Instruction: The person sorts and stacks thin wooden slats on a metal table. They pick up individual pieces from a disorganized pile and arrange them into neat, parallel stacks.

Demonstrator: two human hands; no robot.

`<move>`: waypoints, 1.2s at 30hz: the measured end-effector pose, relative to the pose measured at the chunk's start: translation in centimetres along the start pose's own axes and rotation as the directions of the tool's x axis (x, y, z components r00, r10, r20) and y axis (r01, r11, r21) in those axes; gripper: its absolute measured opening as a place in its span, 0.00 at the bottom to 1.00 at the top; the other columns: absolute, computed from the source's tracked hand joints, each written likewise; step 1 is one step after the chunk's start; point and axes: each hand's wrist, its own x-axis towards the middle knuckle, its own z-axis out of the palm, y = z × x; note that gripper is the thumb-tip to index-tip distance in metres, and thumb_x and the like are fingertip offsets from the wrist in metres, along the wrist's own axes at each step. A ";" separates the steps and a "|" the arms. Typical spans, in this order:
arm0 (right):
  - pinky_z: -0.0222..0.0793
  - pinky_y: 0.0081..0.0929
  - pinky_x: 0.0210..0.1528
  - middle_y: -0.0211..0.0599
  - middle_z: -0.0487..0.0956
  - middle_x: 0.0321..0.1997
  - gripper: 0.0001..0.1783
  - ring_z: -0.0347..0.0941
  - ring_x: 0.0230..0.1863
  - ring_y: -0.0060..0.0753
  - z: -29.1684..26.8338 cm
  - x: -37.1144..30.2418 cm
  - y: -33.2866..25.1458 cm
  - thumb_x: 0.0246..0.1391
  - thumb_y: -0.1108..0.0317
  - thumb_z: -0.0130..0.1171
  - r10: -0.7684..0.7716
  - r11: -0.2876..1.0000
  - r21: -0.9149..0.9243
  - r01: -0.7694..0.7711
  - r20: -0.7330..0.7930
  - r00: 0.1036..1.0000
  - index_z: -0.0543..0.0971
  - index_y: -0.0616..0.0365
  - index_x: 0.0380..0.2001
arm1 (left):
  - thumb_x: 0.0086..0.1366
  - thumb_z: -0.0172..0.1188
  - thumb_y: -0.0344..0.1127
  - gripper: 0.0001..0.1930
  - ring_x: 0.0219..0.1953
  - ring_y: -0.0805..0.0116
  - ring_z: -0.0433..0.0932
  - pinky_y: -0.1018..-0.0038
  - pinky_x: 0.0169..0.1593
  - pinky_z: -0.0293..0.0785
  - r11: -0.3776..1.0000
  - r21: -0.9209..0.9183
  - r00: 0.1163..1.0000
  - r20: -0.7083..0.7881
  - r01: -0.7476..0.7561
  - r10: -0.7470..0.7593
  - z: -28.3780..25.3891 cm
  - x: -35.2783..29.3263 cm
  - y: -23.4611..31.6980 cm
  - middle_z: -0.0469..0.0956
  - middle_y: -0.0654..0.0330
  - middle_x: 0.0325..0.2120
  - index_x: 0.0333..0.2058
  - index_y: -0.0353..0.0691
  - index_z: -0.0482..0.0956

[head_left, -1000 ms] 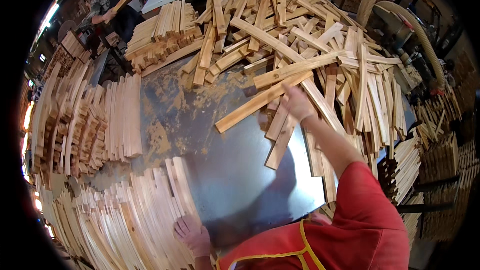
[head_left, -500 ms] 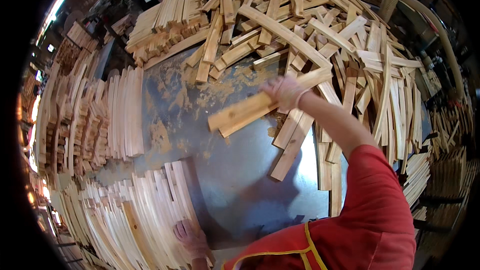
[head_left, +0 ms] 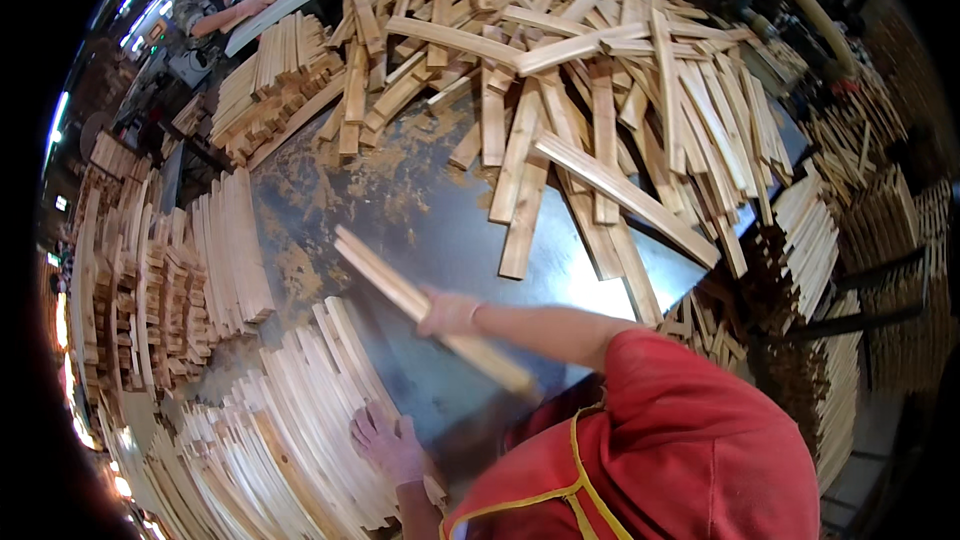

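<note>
Gripped in my gloved right hand (head_left: 450,315) is a pair of wooden slats (head_left: 378,274), held together aslant above the metal table. Their near end is smeared by motion. My gloved left hand (head_left: 388,442) rests with fingers spread on the right side of a row of pale slats (head_left: 318,410), laid side by side at the near left. Beyond my right hand, a large loose heap of slats (head_left: 570,60) covers the far and right parts of the table.
The grey metal table (head_left: 410,190) has patches of sawdust. Stacked slats (head_left: 235,250) line its left side, with another stack (head_left: 275,70) at the far left. A co-worker's arm (head_left: 235,15) reaches over a pale board at the far left. More piled slats (head_left: 815,240) stand at right.
My right hand has drawn the pair of slats from the heap toward me and left, turning them. My left hand stays on the row. The view has shifted.
</note>
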 end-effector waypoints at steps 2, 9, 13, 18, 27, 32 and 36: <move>0.77 0.47 0.52 0.57 0.86 0.48 0.39 0.84 0.45 0.57 5.6 -2.8 -2.5 0.49 0.41 0.64 0.042 0.983 -0.183 0.011 0.282 0.958 0.82 0.60 0.57 | 0.59 0.70 0.54 0.44 0.72 0.38 0.58 0.45 0.76 0.51 0.999 -0.023 0.999 0.033 -0.022 0.023 0.3 -0.3 0.2 0.66 0.46 0.67 0.68 0.36 0.68; 0.74 0.44 0.58 0.53 0.84 0.55 0.29 0.80 0.57 0.50 4.1 -7.4 -0.7 0.58 0.46 0.59 -0.285 0.947 -0.096 0.306 0.190 0.940 0.84 0.54 0.55 | 0.61 0.67 0.50 0.46 0.79 0.46 0.49 0.52 0.81 0.38 0.993 0.108 0.981 0.192 -0.050 0.028 0.0 -1.0 3.1 0.59 0.49 0.74 0.73 0.35 0.61; 0.75 0.48 0.58 0.53 0.85 0.50 0.28 0.81 0.53 0.58 -15.3 -9.0 7.6 0.56 0.52 0.63 -0.169 0.980 -0.184 0.073 -0.586 0.792 0.80 0.60 0.54 | 0.62 0.67 0.49 0.46 0.79 0.53 0.49 0.55 0.82 0.37 0.992 0.111 0.970 0.230 0.058 -0.083 -1.3 -1.1 4.6 0.58 0.51 0.74 0.74 0.36 0.60; 0.69 0.43 0.69 0.53 0.77 0.63 0.46 0.75 0.62 0.53 -36.0 -13.6 17.9 0.52 0.43 0.70 -0.031 0.692 -0.262 -0.673 -0.942 0.335 0.71 0.65 0.64 | 0.58 0.69 0.45 0.45 0.77 0.49 0.52 0.53 0.82 0.40 0.988 0.154 0.986 0.168 -0.012 -0.014 -0.1 -1.4 4.5 0.60 0.50 0.72 0.71 0.35 0.62; 0.75 0.42 0.55 0.51 0.83 0.51 0.36 0.80 0.50 0.45 -36.0 -13.2 21.0 0.54 0.67 0.59 0.102 0.989 0.044 -0.145 -0.899 0.427 0.70 0.60 0.68 | 0.58 0.66 0.39 0.41 0.74 0.43 0.58 0.50 0.79 0.49 0.996 0.088 0.982 0.184 0.034 -0.049 -1.4 -1.4 5.2 0.64 0.43 0.70 0.70 0.34 0.65; 0.77 0.33 0.59 0.41 0.78 0.66 0.36 0.78 0.60 0.34 -22.8 -15.8 14.3 0.66 0.74 0.56 -0.093 0.841 0.398 0.367 -0.562 0.822 0.62 0.60 0.76 | 0.58 0.66 0.45 0.37 0.72 0.44 0.62 0.51 0.76 0.54 0.998 -0.031 0.992 0.112 0.059 -0.055 -3.1 0.6 5.4 0.70 0.46 0.65 0.65 0.36 0.73; 0.76 0.41 0.63 0.55 0.79 0.64 0.42 0.78 0.63 0.52 -15.4 -16.1 13.1 0.53 0.82 0.53 -0.364 0.848 -0.426 0.315 -0.037 0.931 0.65 0.59 0.74 | 0.65 0.59 0.46 0.32 0.73 0.50 0.63 0.50 0.77 0.53 0.999 0.018 0.997 0.055 -0.051 0.049 -3.9 0.2 7.0 0.70 0.49 0.67 0.65 0.41 0.73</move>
